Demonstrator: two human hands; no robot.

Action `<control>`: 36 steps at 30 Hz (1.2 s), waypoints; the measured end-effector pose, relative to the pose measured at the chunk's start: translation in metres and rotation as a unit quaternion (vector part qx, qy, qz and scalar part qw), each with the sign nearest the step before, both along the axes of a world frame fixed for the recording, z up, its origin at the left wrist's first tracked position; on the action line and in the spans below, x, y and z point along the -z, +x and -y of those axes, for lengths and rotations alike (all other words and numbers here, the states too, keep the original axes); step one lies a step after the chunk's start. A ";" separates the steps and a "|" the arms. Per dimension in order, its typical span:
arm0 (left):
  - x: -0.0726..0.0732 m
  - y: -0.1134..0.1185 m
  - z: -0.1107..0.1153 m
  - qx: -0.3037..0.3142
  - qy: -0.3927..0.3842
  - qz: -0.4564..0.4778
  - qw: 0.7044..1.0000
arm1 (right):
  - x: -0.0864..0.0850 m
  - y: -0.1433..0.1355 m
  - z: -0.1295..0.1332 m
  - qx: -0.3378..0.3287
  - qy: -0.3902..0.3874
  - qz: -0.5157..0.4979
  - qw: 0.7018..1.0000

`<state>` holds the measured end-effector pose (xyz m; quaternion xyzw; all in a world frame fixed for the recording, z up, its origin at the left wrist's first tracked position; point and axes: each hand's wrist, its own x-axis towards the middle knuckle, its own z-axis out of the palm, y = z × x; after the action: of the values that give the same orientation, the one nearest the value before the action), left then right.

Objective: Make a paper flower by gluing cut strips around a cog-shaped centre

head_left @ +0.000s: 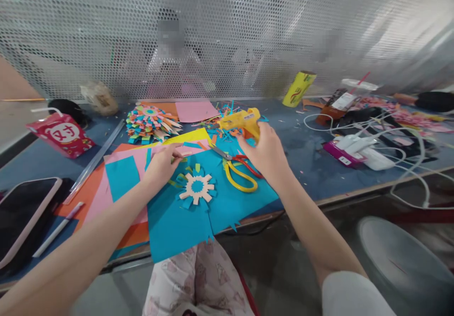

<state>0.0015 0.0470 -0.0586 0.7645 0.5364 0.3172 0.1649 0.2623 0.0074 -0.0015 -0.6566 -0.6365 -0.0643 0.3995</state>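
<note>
My right hand is closed round the grip of a yellow glue gun, whose nozzle points left. My left hand pinches a small pale paper strip. Between and below the hands, a layered paper flower with a white top ring and blue centre lies on a blue paper sheet. Scissors with one yellow and one red handle rest on that sheet, just below the right hand. Their blades point up and left.
A finished-looking multicoloured paper flower and a heap of paper strips stand behind. At left are a red drink carton, a phone and glue sticks. A yellow tube, drink cup and white cables sit at right.
</note>
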 end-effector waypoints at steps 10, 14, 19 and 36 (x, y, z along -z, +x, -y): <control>-0.010 -0.002 0.004 -0.006 -0.010 0.185 0.983 | 0.011 -0.033 -0.030 -0.071 0.016 0.000 0.997; -0.023 0.001 0.012 -0.015 -0.072 0.272 0.960 | 0.026 -0.029 -0.025 -0.080 0.035 0.035 0.996; -0.024 0.004 0.015 -0.031 -0.116 0.371 0.921 | 0.031 -0.029 -0.018 -0.127 0.079 0.127 0.981; -0.028 0.002 0.018 -0.057 -0.160 0.485 0.858 | 0.037 -0.028 -0.015 -0.137 0.090 0.181 0.970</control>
<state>0.0034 0.0290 -0.0301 0.4447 0.4750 0.5662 0.5060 0.2339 0.0222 -0.0383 -0.5016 -0.7741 -0.1835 0.3398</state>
